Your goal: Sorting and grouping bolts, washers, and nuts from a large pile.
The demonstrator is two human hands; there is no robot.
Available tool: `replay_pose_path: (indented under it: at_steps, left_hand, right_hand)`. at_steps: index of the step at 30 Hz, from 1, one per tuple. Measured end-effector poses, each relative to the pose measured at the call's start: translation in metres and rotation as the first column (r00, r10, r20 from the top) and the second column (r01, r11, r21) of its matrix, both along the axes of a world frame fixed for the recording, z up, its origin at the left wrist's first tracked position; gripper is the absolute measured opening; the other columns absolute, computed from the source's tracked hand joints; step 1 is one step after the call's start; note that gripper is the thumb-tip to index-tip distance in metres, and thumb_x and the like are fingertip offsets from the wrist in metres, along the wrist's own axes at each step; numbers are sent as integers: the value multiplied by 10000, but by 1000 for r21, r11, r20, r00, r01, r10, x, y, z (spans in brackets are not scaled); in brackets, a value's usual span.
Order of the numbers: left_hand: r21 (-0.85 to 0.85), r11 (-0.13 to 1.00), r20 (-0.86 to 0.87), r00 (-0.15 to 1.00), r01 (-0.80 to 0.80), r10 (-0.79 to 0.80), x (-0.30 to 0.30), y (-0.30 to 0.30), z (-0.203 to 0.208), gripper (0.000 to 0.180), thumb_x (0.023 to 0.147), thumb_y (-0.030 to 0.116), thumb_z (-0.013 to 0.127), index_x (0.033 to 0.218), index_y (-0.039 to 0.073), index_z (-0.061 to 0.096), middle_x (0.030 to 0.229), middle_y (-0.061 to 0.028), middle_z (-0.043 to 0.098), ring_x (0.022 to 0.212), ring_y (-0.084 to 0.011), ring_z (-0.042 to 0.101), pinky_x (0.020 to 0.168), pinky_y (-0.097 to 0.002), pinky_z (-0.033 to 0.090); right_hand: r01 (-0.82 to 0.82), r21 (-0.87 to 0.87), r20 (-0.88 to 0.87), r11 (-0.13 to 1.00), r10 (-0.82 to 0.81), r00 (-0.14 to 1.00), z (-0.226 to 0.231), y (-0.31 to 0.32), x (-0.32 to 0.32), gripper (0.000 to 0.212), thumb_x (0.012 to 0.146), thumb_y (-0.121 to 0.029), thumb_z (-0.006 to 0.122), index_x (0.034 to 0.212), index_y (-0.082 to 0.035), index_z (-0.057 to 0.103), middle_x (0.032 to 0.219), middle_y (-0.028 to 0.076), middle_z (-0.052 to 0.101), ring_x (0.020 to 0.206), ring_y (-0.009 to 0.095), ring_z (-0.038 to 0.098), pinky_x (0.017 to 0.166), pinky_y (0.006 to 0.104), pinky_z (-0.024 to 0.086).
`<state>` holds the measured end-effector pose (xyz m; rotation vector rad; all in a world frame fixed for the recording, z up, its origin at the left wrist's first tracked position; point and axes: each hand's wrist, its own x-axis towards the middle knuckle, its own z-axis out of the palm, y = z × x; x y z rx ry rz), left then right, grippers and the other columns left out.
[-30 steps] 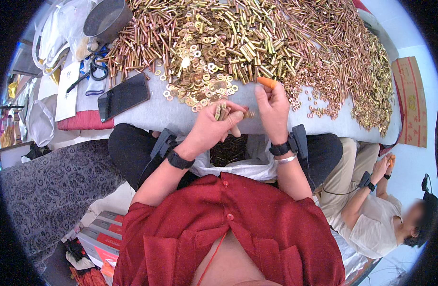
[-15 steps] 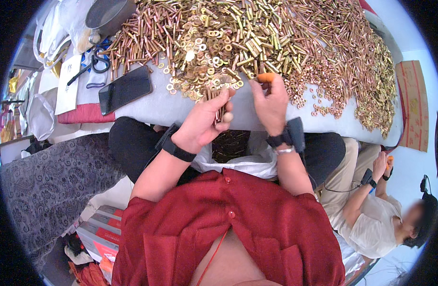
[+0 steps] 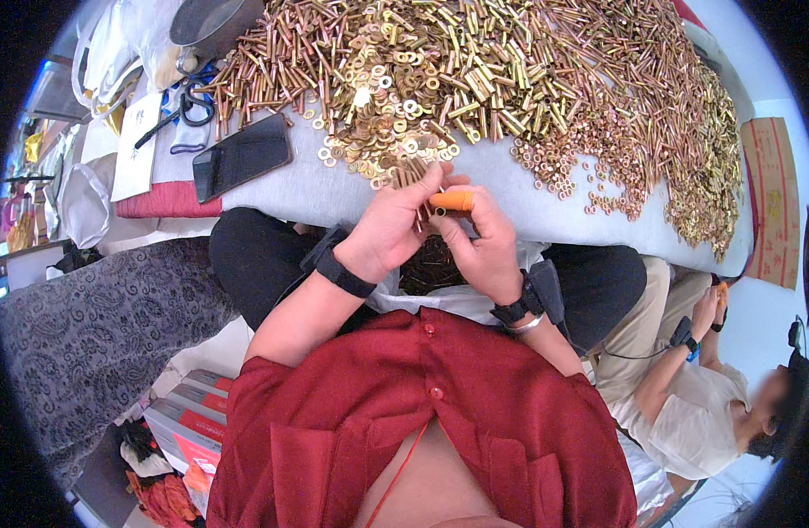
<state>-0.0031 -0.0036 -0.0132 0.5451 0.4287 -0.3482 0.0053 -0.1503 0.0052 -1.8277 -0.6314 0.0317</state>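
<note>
My left hand (image 3: 380, 227) is closed round a bunch of slim copper-coloured bolts (image 3: 411, 172), held over the near edge of the table. My right hand (image 3: 490, 249), with an orange finger cover (image 3: 452, 201) on one finger, meets it from the right. Between its thumb and the covered finger is a small brass-coloured sleeve (image 3: 439, 211), its round end showing, close against the bolts. Just beyond my hands lie a heap of flat washers (image 3: 395, 132) and a pile of metal sleeves (image 3: 483, 84). Small nuts (image 3: 558, 172) are scattered to the right.
A phone (image 3: 243, 158), scissors (image 3: 196, 107) and a grey metal pan (image 3: 212, 25) are at the table's left. More bolts (image 3: 277, 75) heap up behind. Below my hands, a white bag (image 3: 395, 295) sits between my knees. A co-worker (image 3: 686, 396) sits at right.
My right hand has come down and left from the edge of the pile to my left hand, bringing a small sleeve to the bolts. My left hand stays closed on the bunch.
</note>
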Motion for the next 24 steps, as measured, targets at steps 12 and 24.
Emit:
replay_pose_path:
  at_steps: [12, 24]
  left_hand:
    - [601, 758, -9, 951, 253, -310, -5, 2, 22, 268, 910, 318, 623, 998, 65, 619, 695, -14, 597, 462, -96, 582, 382, -193, 387]
    - [811, 496, -46, 880, 309, -474, -7, -5, 24, 271, 900, 288, 632, 872, 19, 609, 642, -21, 592, 473, -96, 574, 429, -247, 445]
  right_hand:
    - [326, 331, -434, 886, -164, 886, 7, -8, 29, 308, 923, -139, 607, 1195, -24, 519, 1010, 97, 671, 852, 115, 614, 762, 247, 481]
    - [312, 305, -564, 900, -93, 820, 0, -17, 19, 242, 920, -119, 609, 1138, -21, 570, 913, 46, 663, 809, 93, 608, 720, 227, 479]
